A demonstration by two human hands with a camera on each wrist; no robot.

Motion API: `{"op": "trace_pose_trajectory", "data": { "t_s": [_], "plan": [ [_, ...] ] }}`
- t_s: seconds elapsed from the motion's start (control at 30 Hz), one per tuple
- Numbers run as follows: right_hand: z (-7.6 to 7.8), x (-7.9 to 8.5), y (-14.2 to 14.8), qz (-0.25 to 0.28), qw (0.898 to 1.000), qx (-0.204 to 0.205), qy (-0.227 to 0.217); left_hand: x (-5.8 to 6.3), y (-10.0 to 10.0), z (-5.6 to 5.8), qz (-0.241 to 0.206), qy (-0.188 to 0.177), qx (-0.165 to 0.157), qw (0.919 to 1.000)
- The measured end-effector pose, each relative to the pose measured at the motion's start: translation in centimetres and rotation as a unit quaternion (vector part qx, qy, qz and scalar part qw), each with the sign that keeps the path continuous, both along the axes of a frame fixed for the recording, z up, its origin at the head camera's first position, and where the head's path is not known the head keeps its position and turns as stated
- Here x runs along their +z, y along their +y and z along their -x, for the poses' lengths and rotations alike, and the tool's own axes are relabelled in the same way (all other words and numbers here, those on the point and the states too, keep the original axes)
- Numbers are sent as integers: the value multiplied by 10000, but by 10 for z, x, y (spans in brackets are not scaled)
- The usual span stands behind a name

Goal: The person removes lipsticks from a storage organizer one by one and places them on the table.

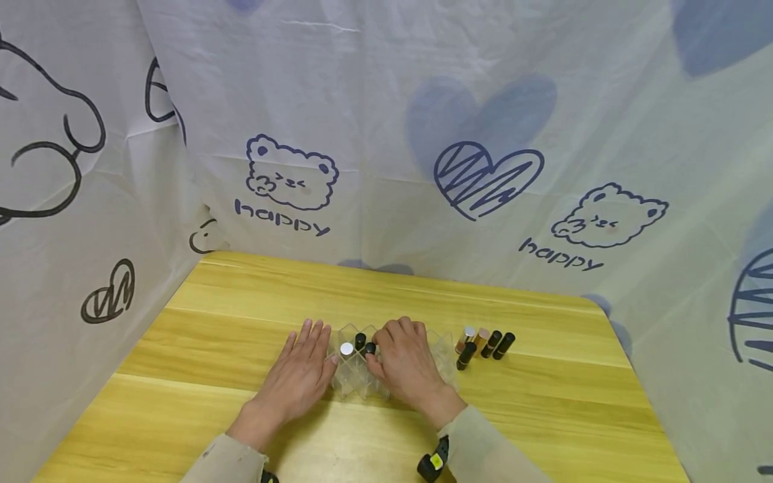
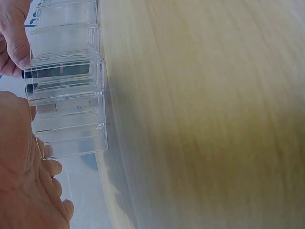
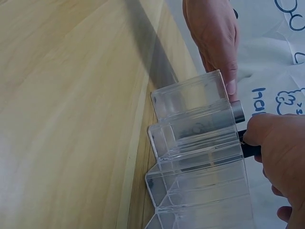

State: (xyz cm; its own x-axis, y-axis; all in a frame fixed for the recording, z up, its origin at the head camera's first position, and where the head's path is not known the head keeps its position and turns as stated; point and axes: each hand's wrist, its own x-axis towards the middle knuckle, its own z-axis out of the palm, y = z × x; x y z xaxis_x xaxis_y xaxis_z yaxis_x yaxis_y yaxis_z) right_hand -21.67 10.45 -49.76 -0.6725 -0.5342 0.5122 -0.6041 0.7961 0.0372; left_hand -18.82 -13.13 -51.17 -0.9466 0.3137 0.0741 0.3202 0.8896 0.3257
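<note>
A clear plastic lipstick organizer [image 1: 347,384] with diamond-shaped compartments stands on the table between both hands. My left hand [image 1: 300,379] lies flat with straight fingers along its left end, thumb at the rim. With thumb and fingers, my right hand [image 1: 406,359] pinches the top of a black lipstick tube [image 3: 251,150], whose body sits inside a compartment and shows dark through the wall [image 2: 66,70]. Beside it, a silver-capped lipstick [image 1: 347,349] and another black lipstick [image 1: 360,341] stand in compartments. My right hand hides part of the organizer's middle.
Right of the organizer, several lipsticks stand on the wooden table [image 1: 543,389]: a silver-topped one [image 1: 469,333], a rose-gold one [image 1: 482,337] and black ones [image 1: 504,345]. A white printed cloth [image 1: 386,134] hangs behind the table and along its sides.
</note>
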Motion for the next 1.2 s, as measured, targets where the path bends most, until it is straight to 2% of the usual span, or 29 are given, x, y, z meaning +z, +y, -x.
{"op": "trace_pose_trajectory", "data": {
  "t_s": [0.33, 0.67, 1.2],
  "plan": [
    [0, 9, 1, 194, 9996, 76, -179, -1, 0, 0, -31, -73, -22, 10000],
    [-2, 24, 2, 284, 9991, 87, -308, -2, 0, -1, -115, 17, -30, 9999],
    [-5, 50, 17, 485, 9977, -85, -463, -1, 2, 0, -93, 85, -48, 9999]
  ]
}}
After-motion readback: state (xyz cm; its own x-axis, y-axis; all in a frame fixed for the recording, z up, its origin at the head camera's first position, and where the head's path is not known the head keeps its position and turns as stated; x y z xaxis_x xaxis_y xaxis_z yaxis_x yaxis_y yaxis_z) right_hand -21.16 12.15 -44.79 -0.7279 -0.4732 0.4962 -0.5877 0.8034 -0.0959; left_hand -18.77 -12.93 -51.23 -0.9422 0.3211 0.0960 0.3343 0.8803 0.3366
